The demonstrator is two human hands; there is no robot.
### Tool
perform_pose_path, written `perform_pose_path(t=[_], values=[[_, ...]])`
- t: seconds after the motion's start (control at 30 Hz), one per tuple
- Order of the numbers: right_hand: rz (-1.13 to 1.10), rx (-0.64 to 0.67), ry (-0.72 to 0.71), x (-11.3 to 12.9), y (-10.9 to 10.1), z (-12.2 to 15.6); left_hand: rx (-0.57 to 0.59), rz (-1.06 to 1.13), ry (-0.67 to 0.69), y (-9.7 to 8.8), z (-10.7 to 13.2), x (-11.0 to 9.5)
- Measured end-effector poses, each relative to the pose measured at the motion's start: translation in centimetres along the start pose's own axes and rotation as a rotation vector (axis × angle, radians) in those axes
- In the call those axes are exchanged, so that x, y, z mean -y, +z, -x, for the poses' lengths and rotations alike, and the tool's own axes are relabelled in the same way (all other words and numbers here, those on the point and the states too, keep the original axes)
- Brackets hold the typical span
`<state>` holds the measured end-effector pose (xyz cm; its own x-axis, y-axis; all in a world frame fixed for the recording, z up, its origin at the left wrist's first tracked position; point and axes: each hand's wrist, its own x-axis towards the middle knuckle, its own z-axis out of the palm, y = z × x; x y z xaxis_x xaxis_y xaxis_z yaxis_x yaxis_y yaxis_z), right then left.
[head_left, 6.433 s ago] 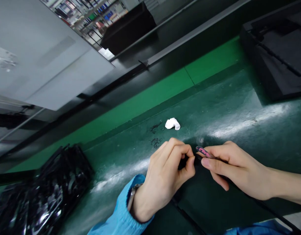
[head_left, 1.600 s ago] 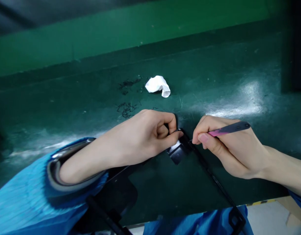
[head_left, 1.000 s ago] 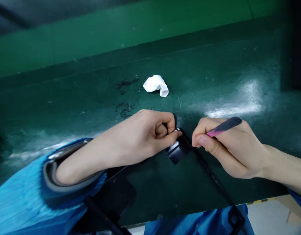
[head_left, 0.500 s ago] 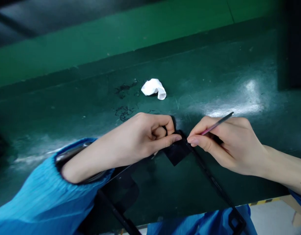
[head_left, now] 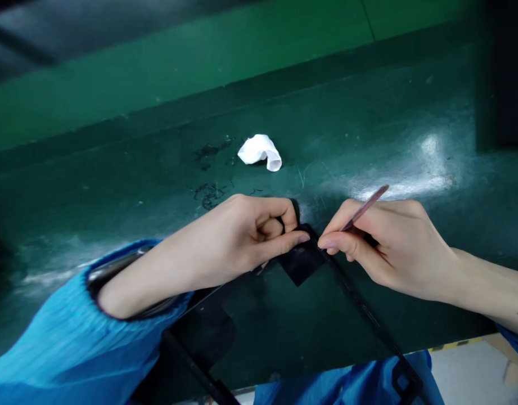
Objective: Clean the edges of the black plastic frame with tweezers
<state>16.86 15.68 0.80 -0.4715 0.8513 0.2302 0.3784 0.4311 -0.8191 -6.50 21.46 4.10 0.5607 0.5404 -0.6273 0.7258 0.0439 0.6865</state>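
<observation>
A thin black frame (head_left: 361, 304) lies slanted on the green table, its lower corner reaching past the front edge. My left hand (head_left: 252, 236) is closed on the frame's upper corner, thumb on top and fingers curled. Under that corner shows a dark square piece (head_left: 300, 266). In a pinch, my right hand (head_left: 389, 242) holds a slim metal tool like tweezers (head_left: 366, 206), its upper end pointing up and right. The tool's working end is hidden by my fingertips, which are at the frame's side bar near the corner.
On the table (head_left: 166, 163) beyond my hands sits a crumpled white finger cot or cloth (head_left: 261, 151). Black thin shavings (head_left: 208, 194) are scattered left of it. A dark block (head_left: 505, 79) stands at the far right. Floor shows past the table's front edge.
The tool in my right hand has turned slightly and its top end sits a little farther left. My left hand keeps its hold on the frame. The whole view has shifted slightly.
</observation>
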Motion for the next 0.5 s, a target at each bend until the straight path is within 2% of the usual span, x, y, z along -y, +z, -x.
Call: perform_pose_path(t=[0.2,0.5], values=[[-0.034,0.029,-0.015,-0.08,0.06,-0.02,-0.014,-0.001,0.018,0.03,0.02,0.35],[-0.037,-0.002,-0.015,-0.11,0.28,0.04,-0.009,0.003,0.025,0.06,-0.01,0.3]])
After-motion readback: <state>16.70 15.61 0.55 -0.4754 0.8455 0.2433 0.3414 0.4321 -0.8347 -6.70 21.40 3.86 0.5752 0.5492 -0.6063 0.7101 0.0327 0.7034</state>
